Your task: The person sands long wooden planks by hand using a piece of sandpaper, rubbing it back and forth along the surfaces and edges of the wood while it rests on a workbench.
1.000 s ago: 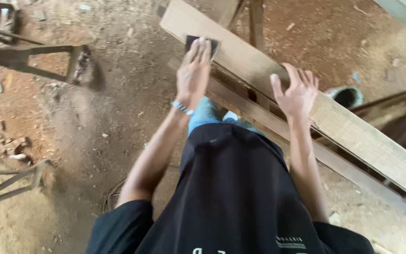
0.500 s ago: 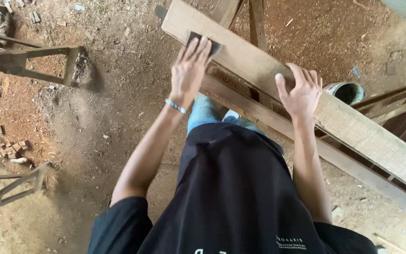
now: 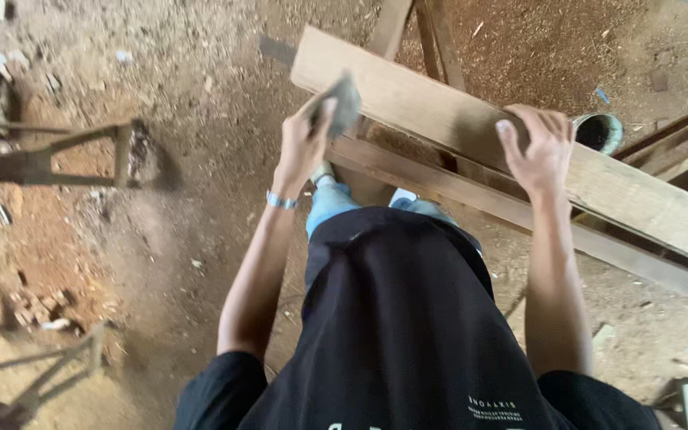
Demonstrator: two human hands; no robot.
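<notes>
Pale wooden plank (image 3: 455, 119) lying slantwise on a timber frame (image 3: 471, 191), both hands on it.

Left hand (image 3: 304, 147): grip closed round a grey sanding sheet (image 3: 345, 102), pinched between thumb and fingers, sheet lifted at the plank's near edge close to its left end. Right hand (image 3: 539, 147): fingers curled over the plank's near edge further right, pressing flat, holding only the plank. Wristband (image 3: 282, 201) on left wrist. Green-rimmed pipe end (image 3: 599, 131) just behind the plank, beside the right hand. Sawdust-strewn dirt floor (image 3: 161, 239) below the plank.
</notes>
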